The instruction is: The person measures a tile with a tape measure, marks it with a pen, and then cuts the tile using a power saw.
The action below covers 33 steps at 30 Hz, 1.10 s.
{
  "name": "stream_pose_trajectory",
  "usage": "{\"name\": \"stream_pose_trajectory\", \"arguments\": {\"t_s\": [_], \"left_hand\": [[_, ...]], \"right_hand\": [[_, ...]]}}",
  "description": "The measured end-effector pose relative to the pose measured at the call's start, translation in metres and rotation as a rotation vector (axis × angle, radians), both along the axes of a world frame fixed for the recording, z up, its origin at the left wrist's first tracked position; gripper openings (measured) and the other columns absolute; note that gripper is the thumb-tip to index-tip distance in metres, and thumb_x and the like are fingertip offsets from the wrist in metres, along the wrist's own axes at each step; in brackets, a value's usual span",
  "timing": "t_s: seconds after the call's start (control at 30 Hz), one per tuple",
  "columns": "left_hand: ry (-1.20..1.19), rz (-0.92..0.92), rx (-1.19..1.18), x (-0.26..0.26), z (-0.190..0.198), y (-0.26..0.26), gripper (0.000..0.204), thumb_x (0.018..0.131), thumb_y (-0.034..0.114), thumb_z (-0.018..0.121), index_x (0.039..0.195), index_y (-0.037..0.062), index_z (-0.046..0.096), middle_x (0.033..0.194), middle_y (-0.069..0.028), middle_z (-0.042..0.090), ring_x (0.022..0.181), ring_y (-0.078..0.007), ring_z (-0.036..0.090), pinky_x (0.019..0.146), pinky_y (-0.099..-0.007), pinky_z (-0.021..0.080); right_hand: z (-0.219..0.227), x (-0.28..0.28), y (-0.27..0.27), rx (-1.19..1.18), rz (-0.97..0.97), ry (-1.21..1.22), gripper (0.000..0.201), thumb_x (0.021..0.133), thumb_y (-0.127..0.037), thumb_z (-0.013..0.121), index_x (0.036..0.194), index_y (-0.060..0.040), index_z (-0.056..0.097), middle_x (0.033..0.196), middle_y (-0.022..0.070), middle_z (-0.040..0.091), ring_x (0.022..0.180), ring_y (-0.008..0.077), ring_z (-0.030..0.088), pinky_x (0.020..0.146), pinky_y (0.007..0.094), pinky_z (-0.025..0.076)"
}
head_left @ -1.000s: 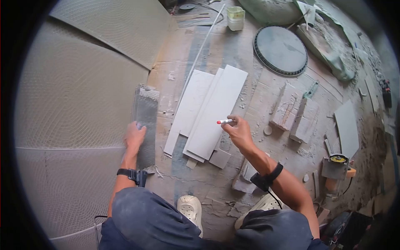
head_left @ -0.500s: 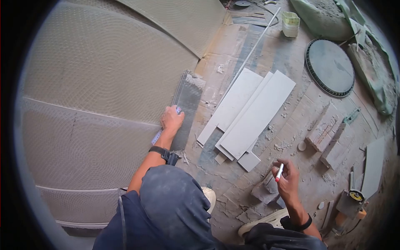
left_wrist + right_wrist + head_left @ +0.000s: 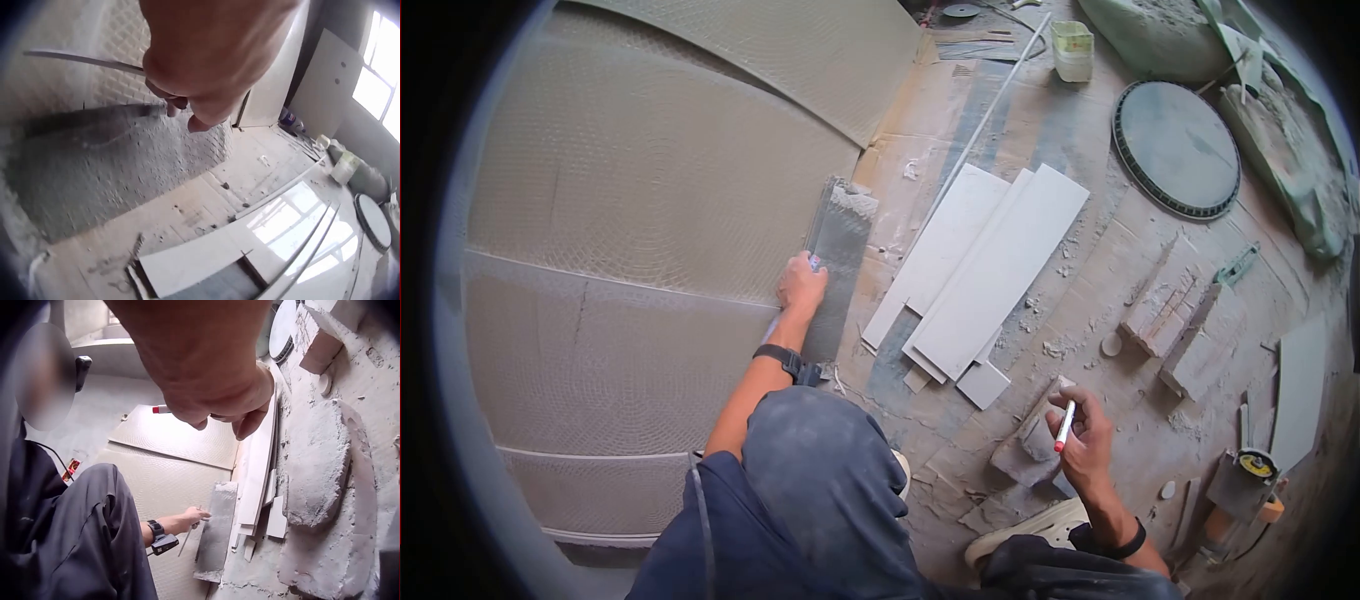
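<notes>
My left hand (image 3: 802, 288) grips a thin ruler (image 3: 81, 59), most of it hidden under the hand in the head view. That hand is at the left edge of a narrow grey slab (image 3: 842, 285), crusted with mortar at its far end, beside large beige panels (image 3: 640, 180) with a ridged pattern. In the left wrist view the ruler sticks out leftward over the slab. My right hand (image 3: 1090, 445) holds a white marker (image 3: 1066, 425) between thumb and fingers, its red end pointing down toward me. It is raised near a rough block (image 3: 1030, 440) on the floor.
Several white tile strips (image 3: 1010, 275) lie stacked in the middle. To the right are two dusty blocks (image 3: 1165, 295), a round lid-like disc (image 3: 1177, 150) and an angle grinder (image 3: 1255, 465). A square tub (image 3: 1073, 52) and a long white rod (image 3: 990, 110) lie farther back.
The view has swung left, so the scene sits farther right. My right hand has drawn back from over the white strips toward my knee, with the marker turned downward. The left hand stays at the slab.
</notes>
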State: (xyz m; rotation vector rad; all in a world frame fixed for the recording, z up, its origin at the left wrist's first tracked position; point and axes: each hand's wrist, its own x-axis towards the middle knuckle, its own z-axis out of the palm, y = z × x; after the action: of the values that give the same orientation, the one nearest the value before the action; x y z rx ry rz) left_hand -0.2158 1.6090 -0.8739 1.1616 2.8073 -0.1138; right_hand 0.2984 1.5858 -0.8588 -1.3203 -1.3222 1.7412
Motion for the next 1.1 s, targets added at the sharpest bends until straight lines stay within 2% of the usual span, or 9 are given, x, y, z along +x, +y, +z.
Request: {"name": "stream_pose_trajectory", "arguments": {"t_s": [0.13,0.23,0.47,0.67,0.8,0.87,0.9,1.03,1.1], "left_hand": [[0.030,-0.042,-0.132,-0.002,0.005,0.004,0.036,0.085,0.027,0.072,0.114,0.0066,0.068,0.113,-0.0193,0.069,0.110,-0.0386,0.066,0.091,-0.0496,0.053],[0.089,-0.053,0.050,0.000,0.008,-0.001,0.036,0.084,0.026,0.073,0.114,0.0064,0.068,0.114,-0.0195,0.069,0.112,-0.0384,0.066,0.092,-0.0494,0.053],[0.061,-0.036,0.010,-0.010,0.003,-0.001,0.033,0.084,0.025,0.070,0.112,0.0074,0.070,0.113,-0.0200,0.070,0.109,-0.0385,0.067,0.092,-0.0493,0.053],[-0.028,-0.013,0.086,-0.020,0.006,0.005,0.036,0.082,0.028,0.071,0.111,0.0064,0.071,0.111,-0.0196,0.071,0.106,-0.0385,0.068,0.089,-0.0492,0.054],[-0.099,-0.087,-0.100,-0.011,0.013,0.018,0.034,0.081,0.033,0.071,0.100,0.0046,0.073,0.100,-0.0209,0.072,0.099,-0.0406,0.069,0.084,-0.0494,0.054],[-0.037,-0.192,-0.093,-0.012,0.011,0.018,0.032,0.082,0.033,0.070,0.096,0.0042,0.072,0.097,-0.0223,0.072,0.096,-0.0428,0.068,0.081,-0.0511,0.053],[-0.010,-0.241,-0.104,-0.013,0.013,0.016,0.031,0.083,0.033,0.069,0.095,0.0042,0.072,0.098,-0.0229,0.071,0.096,-0.0439,0.067,0.080,-0.0524,0.052],[0.016,-0.376,-0.069,-0.014,0.024,0.006,0.031,0.087,0.030,0.064,0.092,-0.0003,0.068,0.091,-0.0257,0.069,0.083,-0.0467,0.064,0.069,-0.0521,0.048],[-0.078,-0.367,-0.064,0.006,0.064,0.021,0.027,0.088,0.025,0.064,0.088,-0.0017,0.065,0.078,-0.0228,0.065,0.069,-0.0347,0.061,0.062,-0.0474,0.046]], "right_hand": [[-0.003,0.020,-0.005,-0.022,-0.036,0.009,0.035,0.094,-0.008,0.073,0.125,0.0000,0.057,0.110,0.0113,0.070,0.100,0.0138,0.064,0.085,0.0262,0.050],[-0.005,0.024,-0.014,-0.046,-0.083,0.020,0.036,0.094,-0.008,0.073,0.125,0.0001,0.057,0.110,0.0121,0.069,0.102,0.0152,0.064,0.088,0.0272,0.050],[-0.006,0.022,-0.027,-0.081,-0.095,0.023,0.034,0.095,-0.009,0.072,0.125,0.0005,0.058,0.111,0.0123,0.069,0.104,0.0171,0.066,0.092,0.0284,0.050],[-0.007,0.016,-0.026,-0.127,-0.015,-0.016,0.032,0.096,-0.010,0.072,0.124,-0.0010,0.059,0.111,0.0117,0.070,0.099,0.0160,0.065,0.086,0.0272,0.050],[-0.003,0.006,-0.016,-0.117,-0.012,-0.014,0.031,0.096,-0.011,0.072,0.123,-0.0020,0.059,0.108,0.0120,0.072,0.091,0.0147,0.065,0.081,0.0277,0.050],[-0.003,0.002,-0.008,0.194,0.077,-0.108,0.027,0.099,-0.016,0.068,0.121,-0.0030,0.059,0.098,0.0111,0.075,0.082,0.0144,0.064,0.077,0.0292,0.051],[0.005,0.002,-0.003,0.158,0.086,-0.138,0.021,0.098,-0.015,0.065,0.117,-0.0070,0.062,0.089,0.0128,0.075,0.084,0.0255,0.074,0.074,0.0354,0.055],[-0.009,0.000,-0.002,0.172,0.179,-0.023,0.028,0.088,-0.005,0.055,0.115,-0.0106,0.061,0.081,0.0138,0.071,0.080,0.0366,0.072,0.070,0.0412,0.054],[-0.010,-0.002,0.001,0.131,0.224,0.014,0.023,0.096,-0.021,0.065,0.113,-0.0068,0.060,0.085,0.0149,0.072,0.077,0.0319,0.072,0.068,0.0393,0.054]]}}
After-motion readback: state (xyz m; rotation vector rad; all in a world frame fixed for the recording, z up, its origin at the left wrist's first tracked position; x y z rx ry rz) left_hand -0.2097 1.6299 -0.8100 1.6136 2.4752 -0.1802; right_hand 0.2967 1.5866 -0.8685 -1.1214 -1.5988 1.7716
